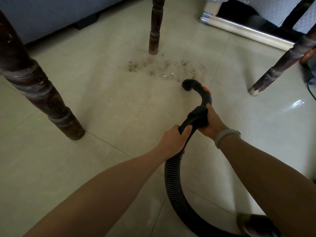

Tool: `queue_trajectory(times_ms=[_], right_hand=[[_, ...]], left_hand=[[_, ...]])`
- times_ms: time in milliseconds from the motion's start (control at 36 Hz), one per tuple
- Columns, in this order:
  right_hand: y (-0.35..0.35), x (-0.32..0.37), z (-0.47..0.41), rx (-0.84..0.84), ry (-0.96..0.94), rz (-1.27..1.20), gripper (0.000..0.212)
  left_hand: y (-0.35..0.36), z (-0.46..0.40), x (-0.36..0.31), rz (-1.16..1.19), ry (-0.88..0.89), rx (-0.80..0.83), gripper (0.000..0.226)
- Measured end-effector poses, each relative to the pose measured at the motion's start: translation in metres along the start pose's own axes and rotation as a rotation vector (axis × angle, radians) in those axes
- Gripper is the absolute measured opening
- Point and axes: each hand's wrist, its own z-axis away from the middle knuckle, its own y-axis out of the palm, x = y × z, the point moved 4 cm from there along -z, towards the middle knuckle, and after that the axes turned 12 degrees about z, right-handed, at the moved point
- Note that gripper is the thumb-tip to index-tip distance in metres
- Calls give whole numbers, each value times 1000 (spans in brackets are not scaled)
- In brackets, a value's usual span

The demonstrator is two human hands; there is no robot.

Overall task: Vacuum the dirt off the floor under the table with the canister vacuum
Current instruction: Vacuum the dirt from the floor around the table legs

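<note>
Vacuum hose [172,177] runs up from the bottom of my view, then the curved black handle [204,98] arcs forward and hooks down, its open end [187,85] pointing at the floor [102,103] right at the near edge of the dirt [162,67]. My left hand [174,140] grips the ribbed hose, my right hand [211,123] grips the handle's collar. Pale tiles, three dark turned table legs [39,89] around the patch. Orange thing far right might be the canister, too cropped to tell.

Both hands [191,132] grip the hose [172,177]; nozzle [188,85] beside dirt [162,67].
</note>
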Motion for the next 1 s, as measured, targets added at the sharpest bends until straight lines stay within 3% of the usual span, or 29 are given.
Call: queue_trajectory(times_ms=[278, 583, 694, 1000], right_hand=[[4, -28, 4, -6, 34, -66, 63], [41, -6, 4, -27, 8, 35, 53], [49, -3, 5, -60, 13, 108, 37], [68, -6, 8, -14, 12, 161, 38]], left_hand=[[-6, 14, 14, -79, 5, 4, 41], [-28, -17, 7, 2, -64, -124, 43], [-29, -18, 12, 3, -87, -133, 44], [-39, -10, 16, 35, -102, -169, 42]])
